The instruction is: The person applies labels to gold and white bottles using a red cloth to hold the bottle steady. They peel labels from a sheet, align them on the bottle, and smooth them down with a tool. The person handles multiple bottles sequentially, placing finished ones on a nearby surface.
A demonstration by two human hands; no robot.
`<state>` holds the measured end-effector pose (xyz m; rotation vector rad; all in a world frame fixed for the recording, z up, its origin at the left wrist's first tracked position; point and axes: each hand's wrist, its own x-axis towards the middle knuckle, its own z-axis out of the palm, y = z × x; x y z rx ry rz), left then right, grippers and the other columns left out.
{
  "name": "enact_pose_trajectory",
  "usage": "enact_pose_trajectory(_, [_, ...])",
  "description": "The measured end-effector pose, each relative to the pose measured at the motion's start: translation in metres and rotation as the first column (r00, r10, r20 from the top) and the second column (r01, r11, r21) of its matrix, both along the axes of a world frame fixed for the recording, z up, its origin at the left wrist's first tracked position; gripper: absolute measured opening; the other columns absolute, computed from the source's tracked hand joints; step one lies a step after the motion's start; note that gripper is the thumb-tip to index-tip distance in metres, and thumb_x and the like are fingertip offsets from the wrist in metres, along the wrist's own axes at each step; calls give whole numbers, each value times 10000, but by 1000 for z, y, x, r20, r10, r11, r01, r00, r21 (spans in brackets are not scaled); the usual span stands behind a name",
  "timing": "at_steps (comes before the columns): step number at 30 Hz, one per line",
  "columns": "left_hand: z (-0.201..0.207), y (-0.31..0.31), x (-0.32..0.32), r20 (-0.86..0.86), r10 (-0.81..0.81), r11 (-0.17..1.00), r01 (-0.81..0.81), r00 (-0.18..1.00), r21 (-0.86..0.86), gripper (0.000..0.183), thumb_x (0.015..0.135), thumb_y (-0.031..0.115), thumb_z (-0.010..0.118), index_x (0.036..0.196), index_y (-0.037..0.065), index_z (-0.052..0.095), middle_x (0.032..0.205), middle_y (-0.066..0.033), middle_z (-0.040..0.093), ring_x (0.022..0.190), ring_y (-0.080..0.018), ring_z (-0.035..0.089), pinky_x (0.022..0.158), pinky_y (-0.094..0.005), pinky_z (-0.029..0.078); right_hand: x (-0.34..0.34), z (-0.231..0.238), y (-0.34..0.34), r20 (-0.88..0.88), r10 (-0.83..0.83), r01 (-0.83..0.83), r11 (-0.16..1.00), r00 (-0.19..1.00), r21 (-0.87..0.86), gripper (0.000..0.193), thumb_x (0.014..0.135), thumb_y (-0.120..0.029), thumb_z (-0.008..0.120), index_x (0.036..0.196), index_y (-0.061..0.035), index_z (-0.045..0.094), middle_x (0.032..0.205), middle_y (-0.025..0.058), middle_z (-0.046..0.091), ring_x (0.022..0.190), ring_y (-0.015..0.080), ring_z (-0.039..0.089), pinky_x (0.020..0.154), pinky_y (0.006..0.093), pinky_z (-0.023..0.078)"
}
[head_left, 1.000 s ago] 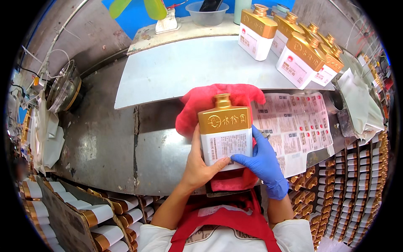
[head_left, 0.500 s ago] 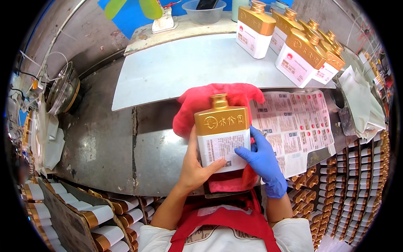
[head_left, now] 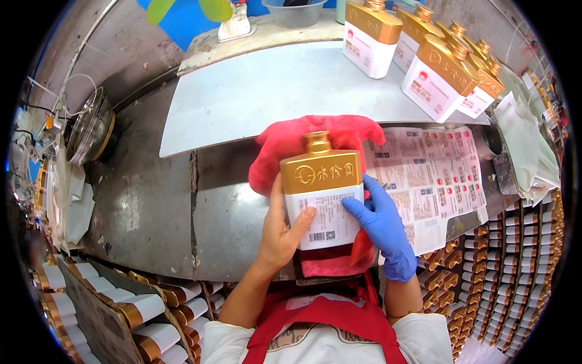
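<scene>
A flat gold-and-white bottle [head_left: 321, 188] stands tilted between my two hands, its gold neck pointing away from me. A printed label covers most of its white lower half. My bare left hand [head_left: 284, 225] grips the left side, thumb lying on the label. On the other side my right hand [head_left: 381, 219], in a blue glove, holds the edge with its thumb pressed on the label. Behind and under the bottle lies a red cloth [head_left: 273, 151]. What the fingers do behind the bottle is hidden.
Several similar bottles [head_left: 370, 45] stand on a pale board [head_left: 242, 97] at the back right. A sheet of printed labels [head_left: 445, 176] lies right of the cloth on the metal table [head_left: 139, 200]. Racks of bottles [head_left: 151, 340] flank me below. A clear plastic bowl [head_left: 294, 13] sits at the back.
My left thumb has slid up the label from near the bottom edge, uncovering a printed code. My right thumb has shifted slightly up. The bottle stays in both hands.
</scene>
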<state>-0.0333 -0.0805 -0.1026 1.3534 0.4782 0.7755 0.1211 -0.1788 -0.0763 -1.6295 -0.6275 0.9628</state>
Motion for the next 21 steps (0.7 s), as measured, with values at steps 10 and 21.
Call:
enact_pose_trajectory(10, [0, 0, 1, 32, -12, 999, 13, 999, -43, 658, 902, 72, 550, 1432, -21, 172, 1321, -136, 426, 1210, -188, 431, 1012, -317, 355, 4, -11, -3, 9, 39, -40, 992, 999, 120, 559, 877, -204, 648, 1334, 27, 422, 1154, 138, 588, 992, 158, 585, 850, 275, 479])
enact_pose_trajectory(21, [0, 1, -2, 33, -28, 999, 28, 999, -21, 650, 908, 107, 562, 1426, -17, 190, 1319, -137, 422, 1211, -189, 423, 1010, -314, 351, -2, -8, -14, 80, 110, -113, 993, 991, 36, 584, 819, -172, 704, 1323, -21, 452, 1089, 103, 625, 919, 129, 593, 805, 269, 485])
